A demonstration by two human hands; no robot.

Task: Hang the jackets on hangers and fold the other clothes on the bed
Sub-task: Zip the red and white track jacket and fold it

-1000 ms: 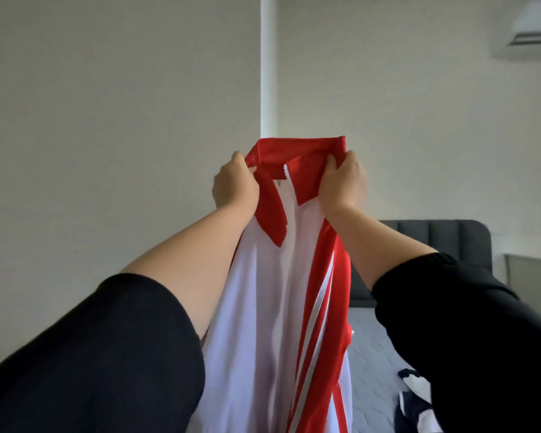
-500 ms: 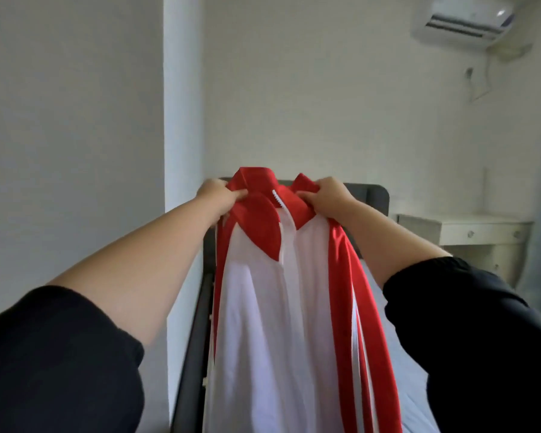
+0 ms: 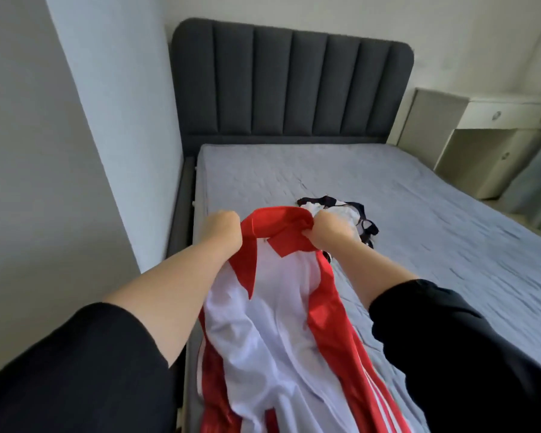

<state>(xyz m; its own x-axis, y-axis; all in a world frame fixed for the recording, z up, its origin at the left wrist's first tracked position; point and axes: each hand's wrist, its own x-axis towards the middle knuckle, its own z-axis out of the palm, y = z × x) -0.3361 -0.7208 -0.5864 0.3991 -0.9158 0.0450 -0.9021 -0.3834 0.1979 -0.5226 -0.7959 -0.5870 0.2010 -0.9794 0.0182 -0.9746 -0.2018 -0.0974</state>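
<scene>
Grey bedding covers one bed (image 3: pixel 403 220) below a dark padded headboard (image 3: pixel 291 85). Near its left edge, the left grip (image 3: pixel 222 228) and right grip (image 3: pixel 327 231) each clench one end of the red collar (image 3: pixel 274 219) of one red-and-white jacket (image 3: pixel 275 323), which trails along the mattress toward the camera. Just beyond the right grip lies one navy-and-white garment (image 3: pixel 356 214).

Smooth, faintly shiny cloth on the red-and-white jacket (image 3: pixel 281 323), a matt quilted mattress cover (image 3: pixel 419 220), and a ribbed, matt fabric headboard (image 3: pixel 291 79).
</scene>
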